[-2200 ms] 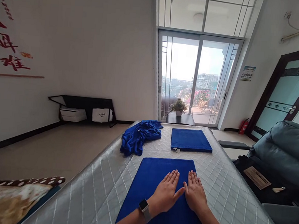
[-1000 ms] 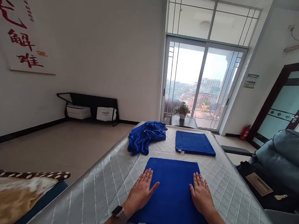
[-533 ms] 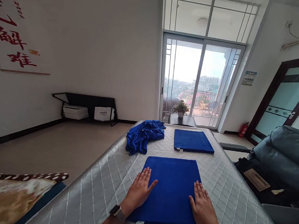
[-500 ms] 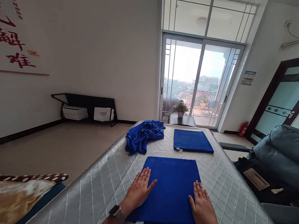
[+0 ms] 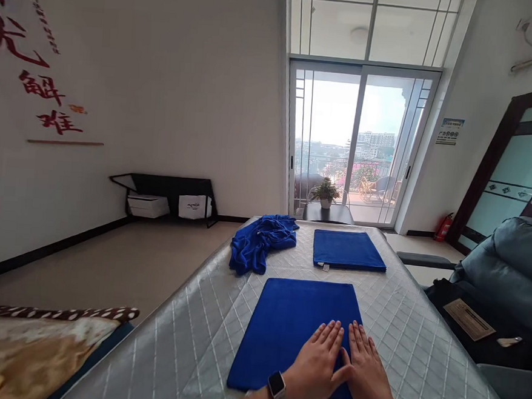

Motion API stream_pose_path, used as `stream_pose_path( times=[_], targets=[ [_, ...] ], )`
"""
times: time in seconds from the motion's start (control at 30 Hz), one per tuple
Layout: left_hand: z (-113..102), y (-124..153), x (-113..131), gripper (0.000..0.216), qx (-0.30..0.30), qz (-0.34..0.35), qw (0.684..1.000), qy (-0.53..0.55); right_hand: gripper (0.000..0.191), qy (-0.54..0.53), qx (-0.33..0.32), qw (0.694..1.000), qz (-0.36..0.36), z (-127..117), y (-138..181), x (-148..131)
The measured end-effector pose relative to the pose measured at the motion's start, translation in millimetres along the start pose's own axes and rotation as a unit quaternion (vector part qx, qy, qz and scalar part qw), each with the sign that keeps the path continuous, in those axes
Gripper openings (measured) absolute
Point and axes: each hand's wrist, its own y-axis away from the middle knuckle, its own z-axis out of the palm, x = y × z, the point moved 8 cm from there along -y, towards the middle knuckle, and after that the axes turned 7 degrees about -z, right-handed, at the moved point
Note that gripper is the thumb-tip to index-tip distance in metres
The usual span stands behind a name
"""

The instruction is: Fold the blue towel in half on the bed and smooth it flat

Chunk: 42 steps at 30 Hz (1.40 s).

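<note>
A folded blue towel [image 5: 294,323] lies flat on the grey quilted table [image 5: 183,339] in front of me. My left hand [image 5: 316,366], with a watch on its wrist, rests flat on the towel's near right part, fingers stretched out. My right hand [image 5: 366,372] lies flat beside it at the towel's right edge, thumbs touching. Neither hand holds anything. Farther back lie a second folded blue towel [image 5: 348,249] and a crumpled blue towel [image 5: 260,241].
A grey armchair [image 5: 507,271] stands to the right of the table with a small card [image 5: 469,319] beside it. A patterned blanket [image 5: 28,347] is at the near left. A potted plant [image 5: 325,193] sits on a small table by the sliding glass door.
My hands were spread to the towel's left and right edges; both now lie together at its near right part. The left hand crossed the towel rightwards.
</note>
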Motion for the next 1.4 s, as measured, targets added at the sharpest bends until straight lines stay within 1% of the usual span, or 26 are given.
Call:
stream_pose_path(
  times=[0.03,0.07,0.1,0.17,0.23,0.33,0.5,0.57,0.63,0.7,0.77,0.97,1.13,1.23,1.33,1.4],
  targets=[
    [3,-3,11,0.072,-0.008,0.022,1.0,0.01,0.063,0.013,-0.004,1.0,-0.01,2,-1,0],
    [6,-6,16,0.072,-0.015,0.031,0.999,0.02,0.062,0.023,-0.007,1.0,-0.02,5,-1,0],
    [8,-7,17,0.074,-0.02,0.03,0.999,0.026,0.061,0.03,-0.009,0.999,-0.026,6,-2,0],
    [10,-4,5,0.074,-0.023,0.013,0.999,0.029,0.061,0.037,-0.007,0.999,-0.024,7,-3,1],
    [9,5,-15,0.073,-0.02,-0.007,1.0,0.02,0.063,0.035,-0.002,0.999,-0.011,6,-4,2],
    [3,28,-54,0.071,-0.014,-0.052,0.999,-0.008,0.067,0.023,0.006,1.0,0.005,2,-4,2],
    [-7,85,-127,0.071,-0.002,-0.176,0.983,-0.058,0.07,-0.007,0.001,1.0,0.013,0,-2,2],
    [-10,109,-148,0.072,0.011,-0.214,0.974,-0.071,0.07,-0.023,0.003,1.0,0.017,0,-2,2],
    [-10,128,-161,0.072,0.027,-0.235,0.968,-0.079,0.071,-0.038,0.01,0.999,0.019,0,-1,2],
    [-9,140,-166,0.073,0.043,-0.24,0.966,-0.085,0.071,-0.043,0.014,0.999,0.019,-1,-1,2],
    [-8,144,-167,0.074,0.055,-0.241,0.965,-0.091,0.071,-0.036,0.012,0.999,0.019,-1,-1,1],
    [-4,142,-168,0.078,0.067,-0.255,0.959,-0.099,0.072,-0.023,0.007,1.0,0.013,-4,2,2],
    [-5,143,-168,0.076,0.087,-0.243,0.961,-0.102,0.072,-0.026,0.002,0.999,0.022,-10,0,9],
    [-8,143,-167,0.075,0.091,-0.242,0.961,-0.098,0.072,-0.029,0.0,0.999,0.017,-25,-14,12],
    [-11,142,-165,0.076,0.086,-0.245,0.961,-0.096,0.072,-0.02,-0.006,1.0,0.007,-39,-39,10],
    [-12,141,-164,0.075,0.086,-0.247,0.96,-0.095,0.071,-0.017,-0.014,1.0,0.011,-41,-58,10]
  ],
)
